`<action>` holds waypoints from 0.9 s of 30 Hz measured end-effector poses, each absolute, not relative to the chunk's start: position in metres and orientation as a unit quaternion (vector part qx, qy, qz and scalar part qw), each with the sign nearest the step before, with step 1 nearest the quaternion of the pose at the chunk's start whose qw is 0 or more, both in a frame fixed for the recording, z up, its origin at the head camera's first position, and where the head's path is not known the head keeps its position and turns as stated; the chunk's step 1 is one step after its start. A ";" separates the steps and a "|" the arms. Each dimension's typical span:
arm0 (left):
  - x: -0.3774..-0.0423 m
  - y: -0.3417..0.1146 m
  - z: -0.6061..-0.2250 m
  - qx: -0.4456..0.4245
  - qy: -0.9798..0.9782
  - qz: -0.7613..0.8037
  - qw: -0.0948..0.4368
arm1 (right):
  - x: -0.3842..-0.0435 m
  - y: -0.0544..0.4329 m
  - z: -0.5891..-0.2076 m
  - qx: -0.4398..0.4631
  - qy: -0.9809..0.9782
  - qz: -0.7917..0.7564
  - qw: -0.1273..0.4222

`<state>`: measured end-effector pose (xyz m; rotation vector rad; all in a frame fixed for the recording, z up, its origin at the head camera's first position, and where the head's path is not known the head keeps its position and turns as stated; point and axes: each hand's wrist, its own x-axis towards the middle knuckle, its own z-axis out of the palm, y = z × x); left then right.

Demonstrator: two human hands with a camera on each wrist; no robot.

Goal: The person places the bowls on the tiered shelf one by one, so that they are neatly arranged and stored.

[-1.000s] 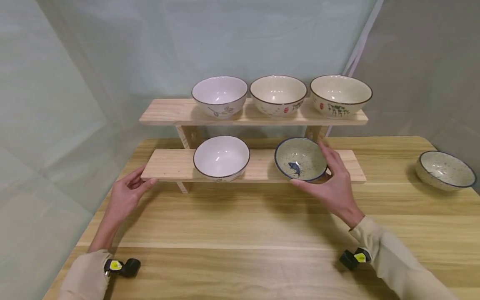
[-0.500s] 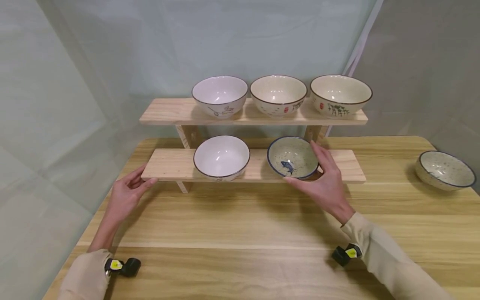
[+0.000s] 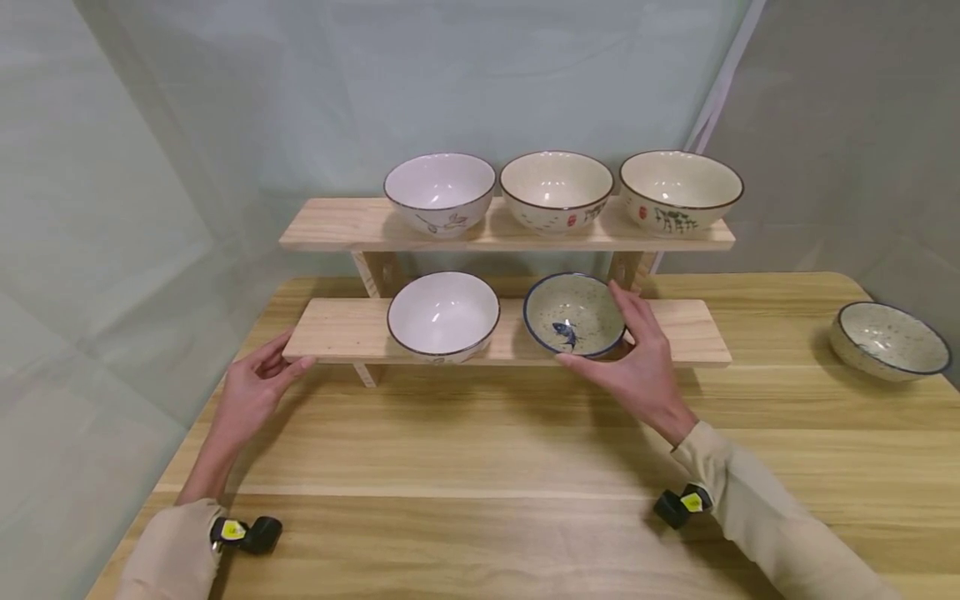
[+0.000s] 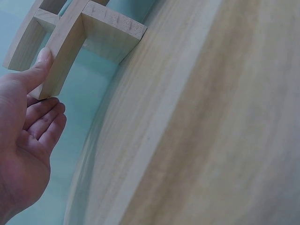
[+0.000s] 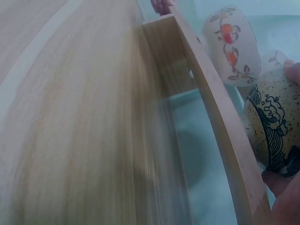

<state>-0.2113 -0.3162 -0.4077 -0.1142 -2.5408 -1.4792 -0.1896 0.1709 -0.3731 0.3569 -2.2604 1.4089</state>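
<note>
My right hand holds a speckled grey bowl with a blue rim and a blue fish inside. Thumb at the near side and fingers at the right rim, it has the bowl on the lower board of a two-tier wooden shelf. Dark wave patterns mark this bowl's outside in the right wrist view. Left of it, apart, stands a white bowl with a dark rim. My left hand grips the lower board's left end; the left wrist view shows the thumb against the wood.
On the upper board stand a white bowl and two cream bowls with painted fronts, in the middle and right. A second speckled blue-rimmed bowl sits at the right of the wooden table. Pale curtains hang behind.
My right hand has moved the speckled bowl leftward along the lower board, closer to the white bowl. My left hand has stayed at the board's left end.
</note>
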 end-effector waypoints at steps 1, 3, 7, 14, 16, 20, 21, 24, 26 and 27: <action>-0.211 -0.316 -0.408 -0.038 -0.859 -0.500 0.100 | -0.190 0.170 -0.373 0.130 -0.820 0.509 0.227; -0.211 -0.316 -0.408 -0.039 -0.858 -0.502 0.100 | -0.191 0.169 -0.374 0.132 -0.820 0.508 0.229; -0.211 -0.316 -0.408 -0.043 -0.856 -0.505 0.102 | -0.192 0.167 -0.374 0.135 -0.819 0.509 0.229; -0.210 -0.316 -0.408 -0.042 -0.858 -0.502 0.103 | -0.194 0.165 -0.375 0.137 -0.815 0.515 0.228; -0.211 -0.316 -0.408 -0.041 -0.859 -0.501 0.102 | -0.195 0.164 -0.375 0.138 -0.814 0.516 0.228; -0.211 -0.317 -0.409 -0.040 -0.859 -0.499 0.103 | -0.196 0.163 -0.375 0.137 -0.812 0.520 0.227; -0.211 -0.317 -0.409 -0.040 -0.860 -0.499 0.104 | -0.196 0.162 -0.375 0.136 -0.811 0.522 0.226; -0.212 -0.316 -0.409 -0.041 -0.859 -0.499 0.103 | -0.196 0.161 -0.375 0.131 -0.810 0.527 0.223; -0.211 -0.316 -0.408 -0.042 -0.859 -0.499 0.104 | -0.197 0.161 -0.374 0.129 -0.809 0.530 0.220; -0.211 -0.316 -0.408 -0.042 -0.858 -0.501 0.103 | -0.197 0.160 -0.374 0.128 -0.809 0.531 0.219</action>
